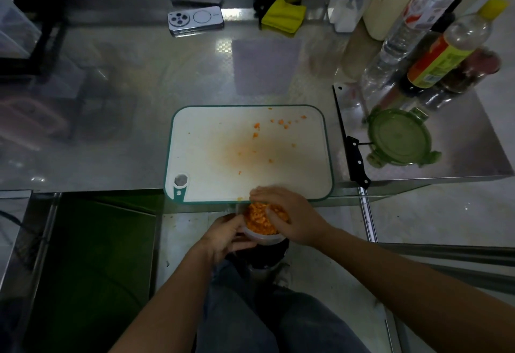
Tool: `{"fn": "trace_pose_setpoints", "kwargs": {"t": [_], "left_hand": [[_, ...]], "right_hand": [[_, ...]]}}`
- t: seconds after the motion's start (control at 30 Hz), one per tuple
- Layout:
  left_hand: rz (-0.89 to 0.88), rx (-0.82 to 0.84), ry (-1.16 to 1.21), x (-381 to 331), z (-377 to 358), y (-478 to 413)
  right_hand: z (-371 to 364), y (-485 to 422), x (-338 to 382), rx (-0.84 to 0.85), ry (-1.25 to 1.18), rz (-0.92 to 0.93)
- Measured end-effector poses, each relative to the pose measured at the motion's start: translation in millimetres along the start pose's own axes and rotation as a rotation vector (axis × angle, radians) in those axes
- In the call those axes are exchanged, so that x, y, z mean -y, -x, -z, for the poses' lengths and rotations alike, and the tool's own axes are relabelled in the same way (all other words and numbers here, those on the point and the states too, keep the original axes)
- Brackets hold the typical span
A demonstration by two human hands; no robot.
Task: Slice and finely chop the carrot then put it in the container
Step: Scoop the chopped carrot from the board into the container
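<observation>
Hands are both busy at the lower middle of the frame. Left hand (223, 237) is gripping the container (264, 239) just below the worktop (111, 118) edge, and right hand (289, 213) is lying loosely curved over the heaped chopped carrot (259, 220), gripping nothing as far as I can tell. Container's hanging in mid-air and piled high, so one nudge could be sending bits over the rim. A few strays are sitting on the cutting board (250, 151). Right fingertips are looking blurry, and that hand is hiding the container's right side.
</observation>
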State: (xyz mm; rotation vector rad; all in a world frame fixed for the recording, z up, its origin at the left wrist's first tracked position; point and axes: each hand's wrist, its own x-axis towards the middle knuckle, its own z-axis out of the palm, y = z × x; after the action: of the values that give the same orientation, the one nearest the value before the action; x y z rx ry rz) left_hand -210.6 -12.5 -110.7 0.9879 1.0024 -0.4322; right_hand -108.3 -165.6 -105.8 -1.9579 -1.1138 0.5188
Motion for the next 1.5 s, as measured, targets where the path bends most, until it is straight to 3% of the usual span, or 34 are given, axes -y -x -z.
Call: {"fn": "trace_pose_setpoints", "kwargs": {"t": [0.33, 0.57, 0.7, 0.83, 0.9, 1.0, 1.13, 1.27, 1.37, 1.5], "left_hand": [[0.027, -0.013, -0.029, -6.7, -3.7, -4.8], [0.055, 0.015, -0.043, -9.5, -1.1, -15.7], [0.054, 0.023, -0.055, -6.8, 4.0, -22.4], [0.047, 0.029, -0.057, -5.8, 6.7, -25.8], [0.042, 0.039, -0.057, -6.7, 8.1, -25.9], [0.044, 0.053, -0.056, -6.7, 9.1, -26.2], [0.06, 0.054, -0.05, -6.4, 10.7, -27.6], [0.059, 0.063, -0.061, -6.4, 15.0, -28.7], [0.063, 0.065, -0.06, -6.1, 17.2, -29.4], [0.069, 0.082, -0.047, -6.8, 17.6, -29.7]], "right_hand": [[31.3, -37.9, -4.2, -0.186, -0.046, -0.092], [66.6, -86.3, -42.0, -0.256, 0.144, -0.445], [66.9, -103.5, -49.9, -0.184, 0.294, -0.577], [47.5, -94.4, -37.6, -0.102, 0.126, -0.287], [49.5, -92.0, -33.3, -0.199, 0.003, -0.186], [57.5, -105.4, -44.5, -0.322, 0.07, -0.2], [49.3, -107.3, -47.3, -0.077, 0.093, -0.207], [50.7, -120.5, -43.6, -0.197, -0.005, -0.216], [45.7, -129.6, -43.6, -0.046, 0.057, -0.206], [41.7, -123.6, -38.4, -0.22, -0.094, -0.129]]}}
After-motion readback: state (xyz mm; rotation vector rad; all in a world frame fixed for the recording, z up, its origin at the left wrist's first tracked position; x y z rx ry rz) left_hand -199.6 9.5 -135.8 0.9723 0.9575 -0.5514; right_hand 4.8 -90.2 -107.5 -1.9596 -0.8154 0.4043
